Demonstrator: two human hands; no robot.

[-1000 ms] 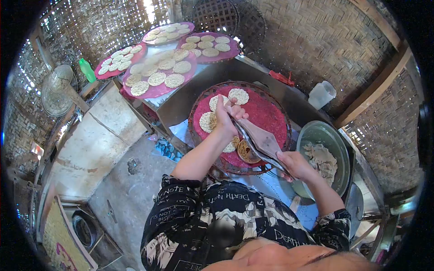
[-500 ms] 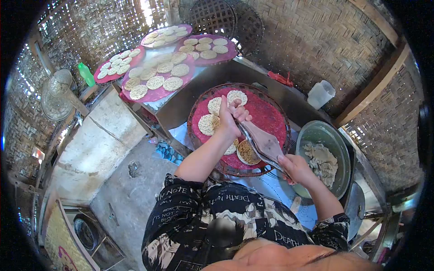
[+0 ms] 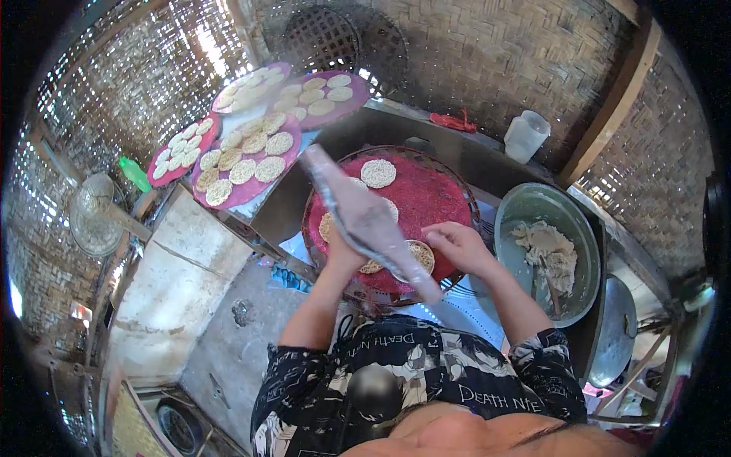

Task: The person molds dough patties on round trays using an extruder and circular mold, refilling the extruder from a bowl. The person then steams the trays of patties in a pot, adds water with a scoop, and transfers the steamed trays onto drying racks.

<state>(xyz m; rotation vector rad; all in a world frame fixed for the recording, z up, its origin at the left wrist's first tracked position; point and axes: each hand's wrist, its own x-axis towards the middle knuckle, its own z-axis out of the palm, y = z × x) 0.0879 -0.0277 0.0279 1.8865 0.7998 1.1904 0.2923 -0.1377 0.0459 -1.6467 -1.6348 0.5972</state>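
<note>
A long greyish folded cloth-like piece (image 3: 369,217) slants over the round red tray (image 3: 434,190), its outline blurred. My left hand (image 3: 344,247) is under the piece, its fingers mostly hidden behind it. To the right of the piece, my right hand (image 3: 458,245) hovers over the tray's right part, apart from the piece, with fingers curled together; whether they hold anything small is hidden. Pale textured discs, one of them (image 3: 378,174) at the tray's back, lie on the red surface. A small round bowl with brown crumbly contents (image 3: 419,260) sits near the tray's front.
A green basin (image 3: 518,266) at the right holds pale dough (image 3: 550,251) and a stick. Several pink trays (image 3: 285,156) with discs stand at the back left. A clear plastic jug (image 3: 526,137) and a red item (image 3: 452,120) are on the back ledge.
My right hand has let go of the folded piece and moved left. The piece has swung left with my left hand, which is now lower and underneath it. The camera view has turned.
</note>
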